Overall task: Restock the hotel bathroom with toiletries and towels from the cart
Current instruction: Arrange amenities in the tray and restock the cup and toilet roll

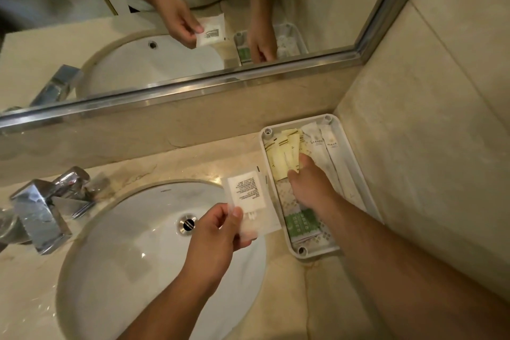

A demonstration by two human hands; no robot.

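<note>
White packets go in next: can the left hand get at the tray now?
Probably yes: the left hand, gripping the white packets, is beside the tray's left rim; the right hand is farther in.

The table (pixel 193 157) is a beige, veined stone top that runs along under a mirror and ends at a tiled wall. A white oval basin (pixel 132 243) is sunk into it, directly below the left grip (pixel 218 232), with its chrome drain (pixel 187 223) just left of that grip. A chrome faucet (pixel 41 212) stands on the table well to the left of it. A white oblong tray (pixel 320 253) lies flat on the table under the right grip (pixel 309 185), in the corner by the wall.
</note>
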